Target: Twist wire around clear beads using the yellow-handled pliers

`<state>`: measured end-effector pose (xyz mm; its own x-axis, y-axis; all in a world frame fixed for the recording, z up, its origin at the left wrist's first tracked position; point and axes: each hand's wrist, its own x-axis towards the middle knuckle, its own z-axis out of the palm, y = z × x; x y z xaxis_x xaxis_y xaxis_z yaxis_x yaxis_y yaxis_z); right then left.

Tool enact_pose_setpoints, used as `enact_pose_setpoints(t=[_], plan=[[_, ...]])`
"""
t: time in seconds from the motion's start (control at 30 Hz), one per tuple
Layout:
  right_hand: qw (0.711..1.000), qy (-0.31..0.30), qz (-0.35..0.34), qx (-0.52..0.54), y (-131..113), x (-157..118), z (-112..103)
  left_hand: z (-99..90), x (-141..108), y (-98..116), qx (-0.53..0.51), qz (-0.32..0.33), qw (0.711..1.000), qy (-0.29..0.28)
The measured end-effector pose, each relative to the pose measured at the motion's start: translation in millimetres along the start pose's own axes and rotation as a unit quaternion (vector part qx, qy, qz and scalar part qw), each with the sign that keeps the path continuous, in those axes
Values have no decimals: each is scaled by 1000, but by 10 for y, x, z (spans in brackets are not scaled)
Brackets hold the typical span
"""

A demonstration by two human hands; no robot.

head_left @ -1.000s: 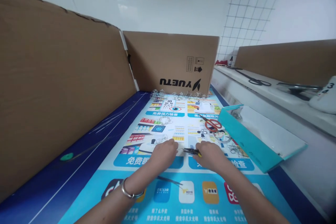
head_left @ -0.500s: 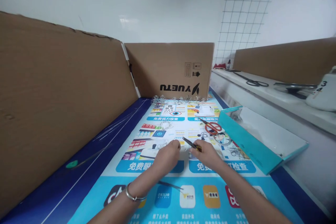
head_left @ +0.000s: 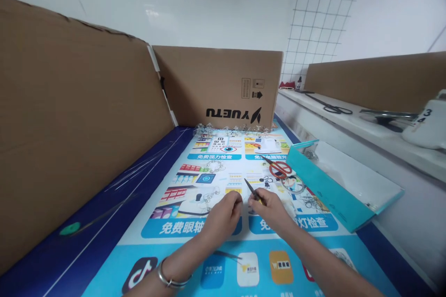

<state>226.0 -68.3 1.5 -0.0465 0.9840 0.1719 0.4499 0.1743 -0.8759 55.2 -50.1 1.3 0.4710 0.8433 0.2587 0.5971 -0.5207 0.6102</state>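
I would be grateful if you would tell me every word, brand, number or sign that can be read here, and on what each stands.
"YUETU", upside down, on the brown cardboard box
"免费视力检查" on a blue strip of the printed poster
"免费眼轴", then cut off by the left hand
"灯检查", a strip's end past the right hand
"3 4" on the white rounded object
The poster's small print is too small to read.
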Motion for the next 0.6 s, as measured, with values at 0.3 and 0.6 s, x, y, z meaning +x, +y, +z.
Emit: enact_pose_setpoints(t=[0.3, 0.6], plan=[[1000, 5, 2, 8, -62, -9, 37, -54, 7, -32, -105, 10, 994, -39], [998, -48, 14, 39, -43, -24, 100, -126, 36, -97, -134, 15, 988, -71]])
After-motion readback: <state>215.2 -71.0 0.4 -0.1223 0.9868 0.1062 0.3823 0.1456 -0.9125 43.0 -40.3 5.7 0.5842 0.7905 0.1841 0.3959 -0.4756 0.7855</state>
